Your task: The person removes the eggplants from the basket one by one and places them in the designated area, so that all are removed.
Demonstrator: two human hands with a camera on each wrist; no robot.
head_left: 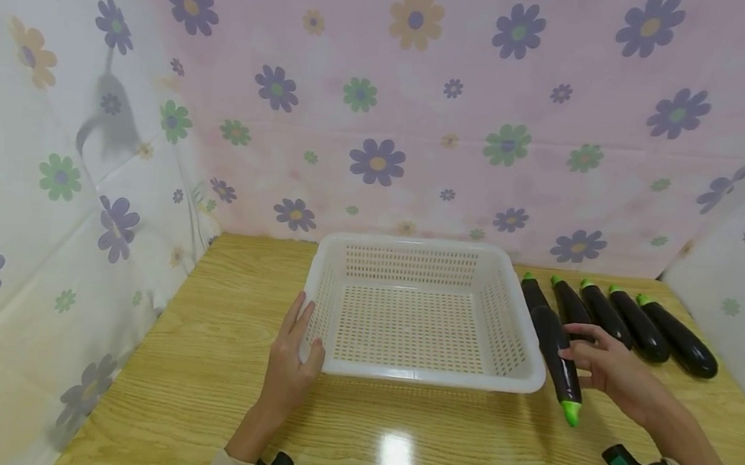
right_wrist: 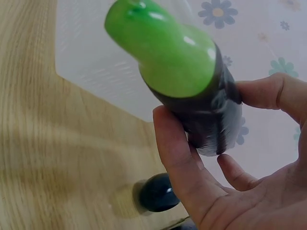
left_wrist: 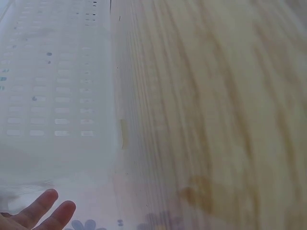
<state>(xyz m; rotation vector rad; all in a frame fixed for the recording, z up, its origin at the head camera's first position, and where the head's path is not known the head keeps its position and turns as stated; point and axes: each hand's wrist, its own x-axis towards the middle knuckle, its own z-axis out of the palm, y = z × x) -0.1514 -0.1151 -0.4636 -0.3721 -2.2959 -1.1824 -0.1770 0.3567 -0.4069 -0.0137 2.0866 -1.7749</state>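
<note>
My right hand (head_left: 616, 364) holds a dark purple eggplant (head_left: 556, 355) beside the right wall of a white plastic basket (head_left: 426, 376). The eggplant's green stem end (right_wrist: 168, 52) points toward me, and in the right wrist view thumb and fingers pinch its dark body from opposite sides. At the basket's near left corner, my left hand (head_left: 292, 367) touches the rim with straight fingers, its thumb by the corner. Two of its fingertips (left_wrist: 57, 213) show against the basket wall in the left wrist view. No items lie inside the basket.
Several more eggplants (head_left: 679, 337) lie in a row on the wooden table (head_left: 208, 396) at the right, green ends to the back. One eggplant (head_left: 532, 289) is partly hidden by the held one. Flowered cloth (head_left: 424, 118) hangs behind and on both sides.
</note>
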